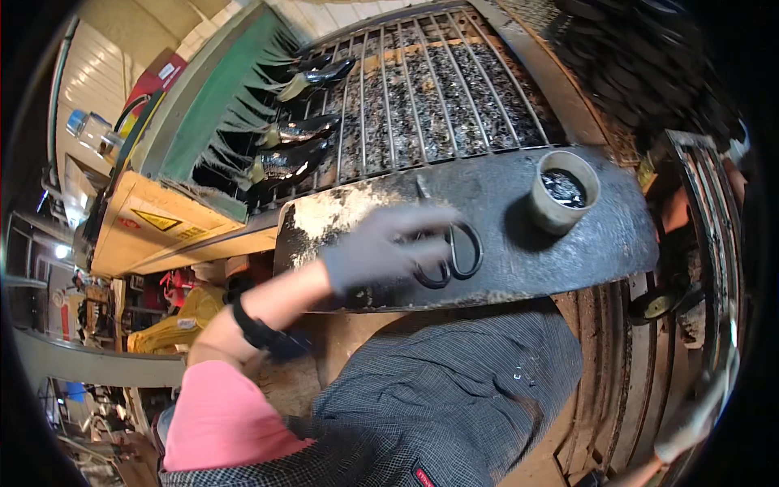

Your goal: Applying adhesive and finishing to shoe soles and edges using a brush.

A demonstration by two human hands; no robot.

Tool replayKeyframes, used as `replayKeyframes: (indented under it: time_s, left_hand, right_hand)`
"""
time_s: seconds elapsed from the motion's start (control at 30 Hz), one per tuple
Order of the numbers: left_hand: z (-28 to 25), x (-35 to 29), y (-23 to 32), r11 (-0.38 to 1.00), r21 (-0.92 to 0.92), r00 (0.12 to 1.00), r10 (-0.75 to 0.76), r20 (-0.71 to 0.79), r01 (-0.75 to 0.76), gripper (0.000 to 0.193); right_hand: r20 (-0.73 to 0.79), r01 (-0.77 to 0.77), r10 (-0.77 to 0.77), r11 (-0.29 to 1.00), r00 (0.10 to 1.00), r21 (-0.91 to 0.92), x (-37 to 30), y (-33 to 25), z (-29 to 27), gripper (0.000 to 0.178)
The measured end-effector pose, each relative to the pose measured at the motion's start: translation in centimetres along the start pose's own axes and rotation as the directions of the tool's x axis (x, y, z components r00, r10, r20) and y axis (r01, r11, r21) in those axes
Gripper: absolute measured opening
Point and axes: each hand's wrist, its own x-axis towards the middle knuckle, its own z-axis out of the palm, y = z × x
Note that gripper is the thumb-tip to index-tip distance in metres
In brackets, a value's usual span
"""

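My left hand [389,247], in a grey glove and blurred by motion, reaches over a dark board with its fingers apart. Beneath and beside it lie black-handled scissors [477,261], partly covered by the fingers; I see nothing gripped in this hand. A pale round pot [553,213] of dark, glossy contents stands to its right on the board [519,272]. Far off at the lower right, my right hand [694,426], in a light glove, is near a metal rack [714,235]. Motion smears its fingers, so its grip cannot be made out.
Beyond the board, metal bars [393,105] run over a grimy bed. Several glossy black pieces [296,162] with yellowish ends lie by the fringe of a green-topped machine [215,89]. Dark flat pieces [641,81] are heaped at the upper right.
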Motion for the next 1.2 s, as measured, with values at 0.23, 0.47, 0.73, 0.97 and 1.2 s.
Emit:
replayKeyframes:
  time_s: [0.23, 0.47, 0.73, 0.97, 1.2]
  left_hand:
    - [-18.4, -2.9, -17.3, 0.285, 0.847, 0.881, -0.302, -0.365, 0.449, 0.099]
    - [-18.5, 1.7, -21.7, 0.106, 0.808, 0.781, -0.356, -0.513, 0.579, 0.096]
    - [-20.4, -0.9, -19.0, 0.312, 0.899, 0.915, -0.356, -0.189, 0.306, 0.053]
    - [-20.1, -7.0, -2.1, 0.973, -0.174, 0.862, 0.044, -0.505, -0.152, 0.079]
    - [-6.4, -7.5, 2.5, 0.397, -0.918, 1.0, -0.017, -0.011, -0.004, 0.076]
  right_hand:
    - [0.155, 0.554, -0.585, 0.808, 0.796, 0.2, 4.8, -20.7, 17.4, 0.04]
    - [0.336, 0.747, -0.713, 0.664, 0.615, 0.042, 7.0, -24.4, 19.7, 0.039]
    - [0.476, 0.258, -0.575, 0.776, 0.666, 0.576, -3.7, -32.7, 20.7, 0.048]
    - [0.615, 0.387, -0.456, 0.887, 0.644, 0.253, -7.4, -30.1, 20.7, 0.057]
    - [0.778, 0.439, -0.328, 0.895, 0.537, 0.074, -10.4, -24.2, 17.1, 0.071]
